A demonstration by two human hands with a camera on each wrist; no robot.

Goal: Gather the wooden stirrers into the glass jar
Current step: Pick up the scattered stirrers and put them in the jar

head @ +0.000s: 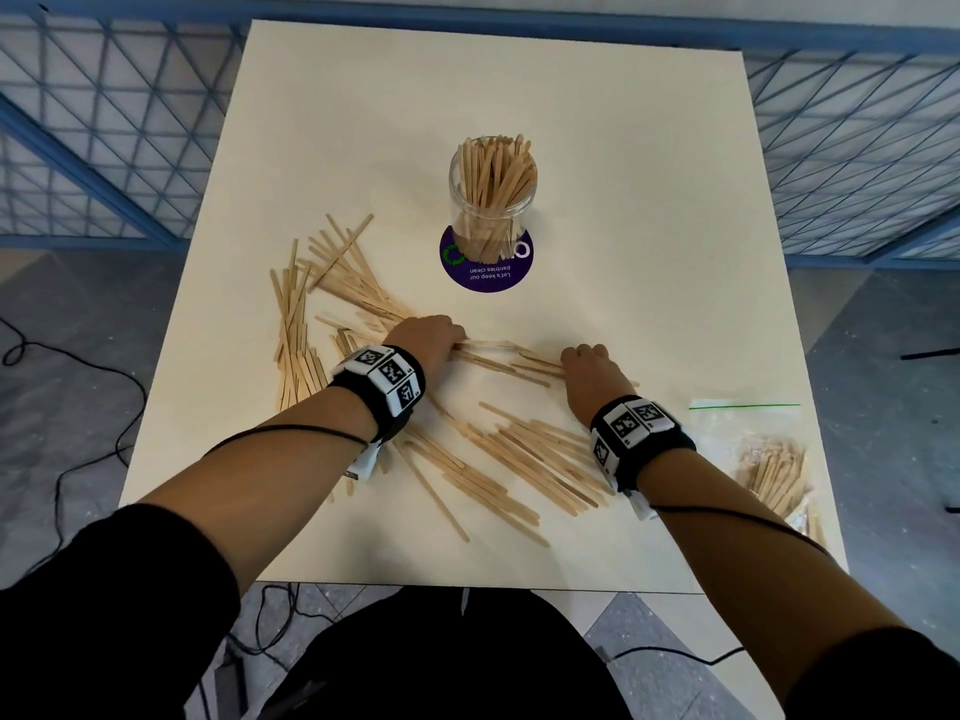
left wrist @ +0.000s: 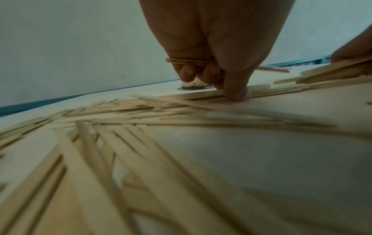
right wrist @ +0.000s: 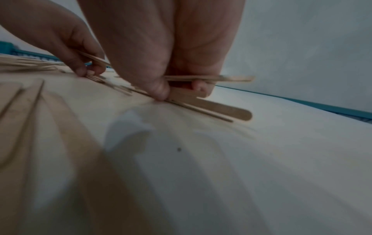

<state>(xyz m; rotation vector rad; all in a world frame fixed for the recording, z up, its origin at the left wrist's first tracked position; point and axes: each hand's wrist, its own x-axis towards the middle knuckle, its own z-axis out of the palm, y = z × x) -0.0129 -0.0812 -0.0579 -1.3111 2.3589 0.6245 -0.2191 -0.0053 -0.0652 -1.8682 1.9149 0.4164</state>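
A glass jar (head: 491,200) packed with upright wooden stirrers stands on a purple round coaster (head: 488,272) at the table's middle. Loose stirrers (head: 524,459) lie scattered across the near half and in a heap at the left (head: 296,324). My left hand (head: 431,335) grips one end of a bundle of stirrers (head: 498,356) against the table, and my right hand (head: 584,361) grips the other end. In the left wrist view the curled fingers (left wrist: 191,71) hold stirrers (left wrist: 185,61). The right wrist view shows the fingers (right wrist: 161,89) pinching stirrers (right wrist: 211,78).
A clear zip bag (head: 763,459) holding more stirrers lies at the right front of the white table (head: 623,174). Blue mesh fencing (head: 104,122) surrounds the table. Cables trail on the floor at the left.
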